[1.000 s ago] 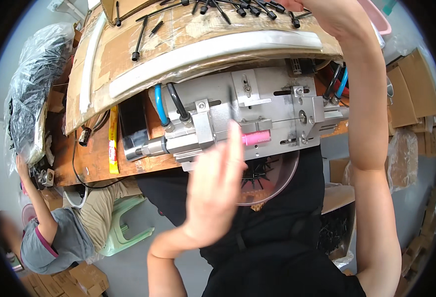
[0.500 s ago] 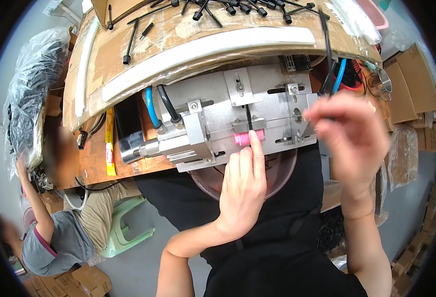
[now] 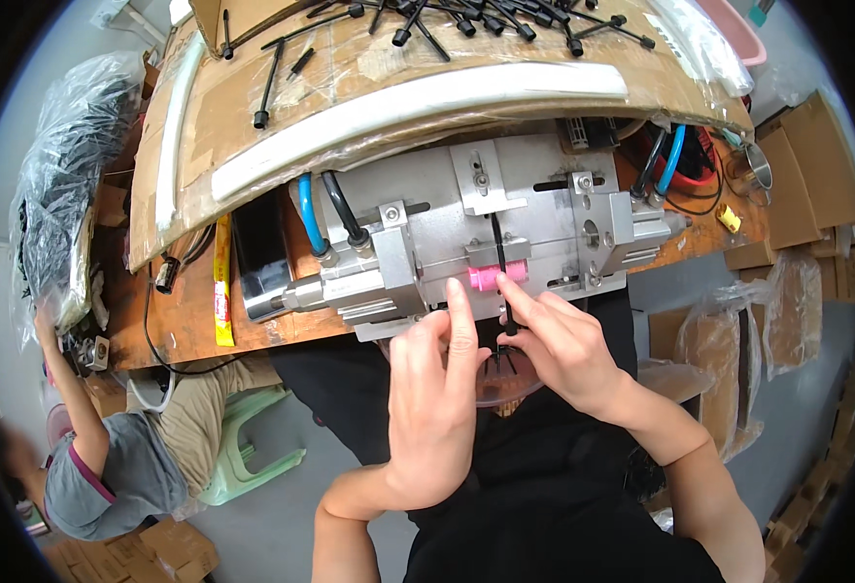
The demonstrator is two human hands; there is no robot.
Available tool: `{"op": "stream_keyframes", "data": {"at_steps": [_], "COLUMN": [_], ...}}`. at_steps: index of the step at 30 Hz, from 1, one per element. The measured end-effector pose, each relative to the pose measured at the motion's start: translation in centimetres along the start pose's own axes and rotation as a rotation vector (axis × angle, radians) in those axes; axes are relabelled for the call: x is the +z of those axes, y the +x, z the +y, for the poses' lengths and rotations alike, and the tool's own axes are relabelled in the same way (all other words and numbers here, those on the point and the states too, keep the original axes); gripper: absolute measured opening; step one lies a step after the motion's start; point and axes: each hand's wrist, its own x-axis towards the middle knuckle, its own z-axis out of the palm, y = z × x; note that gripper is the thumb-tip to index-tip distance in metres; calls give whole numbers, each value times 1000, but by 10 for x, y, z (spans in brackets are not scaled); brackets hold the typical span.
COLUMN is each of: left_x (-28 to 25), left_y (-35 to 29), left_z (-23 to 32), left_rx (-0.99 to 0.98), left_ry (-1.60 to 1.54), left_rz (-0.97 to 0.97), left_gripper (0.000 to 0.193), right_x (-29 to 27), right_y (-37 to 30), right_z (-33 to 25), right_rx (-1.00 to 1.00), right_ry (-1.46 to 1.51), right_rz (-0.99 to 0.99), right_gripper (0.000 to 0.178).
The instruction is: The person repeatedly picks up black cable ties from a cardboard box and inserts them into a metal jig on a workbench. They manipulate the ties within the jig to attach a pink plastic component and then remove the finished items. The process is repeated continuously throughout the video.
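In front of me a metal fixture (image 3: 534, 223) lies on the wooden bench. A thin black rod (image 3: 498, 238) runs toward me from its rear bracket, across a small pink block (image 3: 484, 280). My right hand (image 3: 573, 355) pinches the rod's near end between thumb and fingers, with the index fingertip at the pink block. Just left of the block, my left hand (image 3: 432, 389) has its index finger stretched out and holds nothing visible. Under the fixture's front edge, a translucent bowl (image 3: 515, 392) holds several black rods; my hands partly cover it.
Black rods with knobbed ends (image 3: 486, 21) lie on a cardboard sheet (image 3: 350, 68) above the fixture. Blue and black hoses (image 3: 311, 219) join the left cylinder (image 3: 369, 291). A person (image 3: 121, 466) sits at the left near a green stool (image 3: 243, 452). Cardboard boxes (image 3: 816, 165) stand at right.
My right hand has come from the fixture's right end to grip the rod. My left fingertip has left the pink block and moved leftward. The rod now extends nearer to me.
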Motion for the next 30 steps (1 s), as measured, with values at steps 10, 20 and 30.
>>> {"op": "stream_keyframes", "data": {"at_steps": [10, 20, 30], "left_x": [-98, -120, 35], "left_y": [166, 119, 1], "left_z": [-109, -115, -6], "left_rx": [111, 63, 155], "left_ry": [241, 166, 251], "left_rz": [198, 108, 64], "left_gripper": [20, 19, 63], "right_x": [-111, -77, -120], "right_y": [207, 289, 203], "right_z": [41, 13, -21], "right_rx": [-673, -390, -170], "right_ry": [-660, -395, 240], "right_rz": [298, -128, 298], "right_gripper": [15, 12, 48]}}
